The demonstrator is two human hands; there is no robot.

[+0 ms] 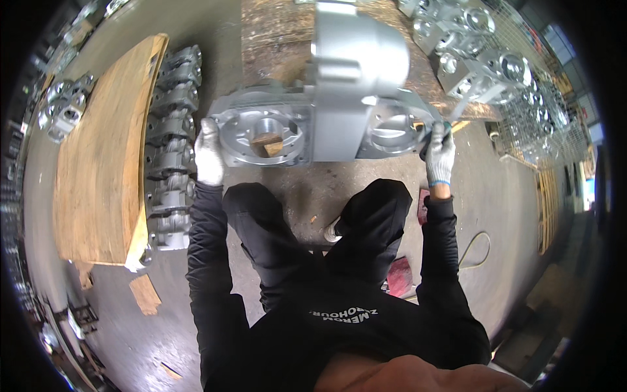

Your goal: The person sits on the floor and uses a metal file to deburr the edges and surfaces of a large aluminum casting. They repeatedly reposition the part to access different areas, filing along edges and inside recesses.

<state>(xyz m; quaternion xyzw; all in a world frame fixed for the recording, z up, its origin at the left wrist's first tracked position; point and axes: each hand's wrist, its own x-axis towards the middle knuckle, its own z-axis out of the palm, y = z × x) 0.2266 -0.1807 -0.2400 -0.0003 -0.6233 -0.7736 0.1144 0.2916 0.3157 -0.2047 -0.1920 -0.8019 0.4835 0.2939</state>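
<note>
The gloved fingers of the left hand (209,155) press against the left end of the casting (341,114), partly curled; how far they wrap underneath cannot be told. The fingers of the right hand (441,155) are closed around its right end, with something dark at their tips too blurred to make out. Between them, the casting spans the front edge of the worktop (277,29), its domed middle rising between two round openings; whether the worktop bears its weight is unclear.

So the handling of this piece looks unfinished: both hands have hold of it, and letting go is yet to come. Nothing shows whether the piece itself is complete.

Left of the casting stands a row of castings (173,134), neatly lined up along a board (101,173), seemingly already placed. Right of and beyond it, more castings (516,68) are heaped by a wire cage (539,134); whether these are finished or waiting cannot be judged.
</note>
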